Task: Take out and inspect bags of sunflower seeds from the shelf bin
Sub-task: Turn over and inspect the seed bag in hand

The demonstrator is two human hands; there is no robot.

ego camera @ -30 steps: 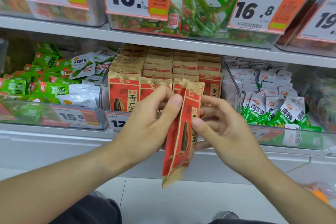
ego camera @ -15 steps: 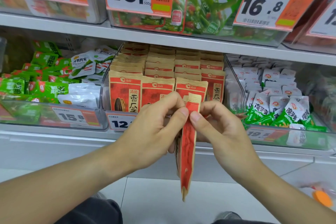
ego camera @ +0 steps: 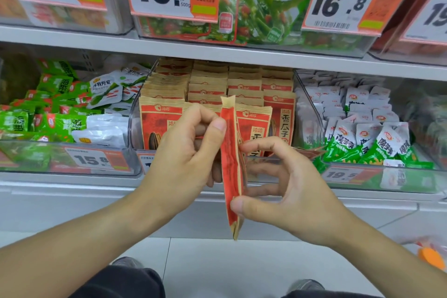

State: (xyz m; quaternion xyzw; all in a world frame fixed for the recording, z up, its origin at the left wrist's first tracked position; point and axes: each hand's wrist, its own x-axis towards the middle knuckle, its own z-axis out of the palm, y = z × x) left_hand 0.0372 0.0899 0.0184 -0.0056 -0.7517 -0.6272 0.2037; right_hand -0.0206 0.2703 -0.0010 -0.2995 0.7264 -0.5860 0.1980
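A red and tan bag of sunflower seeds (ego camera: 229, 157) hangs upright and edge-on to me, in front of the shelf. My left hand (ego camera: 183, 162) pinches its upper part, thumb against the near face. My right hand (ego camera: 290, 189) pinches its lower edge with the thumb, the fingers curled behind it. Behind my hands stands the clear shelf bin (ego camera: 133, 116), packed with rows of the same bags of sunflower seeds (ego camera: 242, 84).
A bin of green and white snack packs (ego camera: 60, 113) stands to the left, one of white and green packs (ego camera: 362, 133) to the right. An upper shelf (ego camera: 217, 52) with price tags overhangs. An orange object (ego camera: 433, 257) lies on the floor at right.
The bag has kept turning and now stands edge-on and higher. My right thumb has slid from its top down to its lower edge. My left hand still pinches the top.
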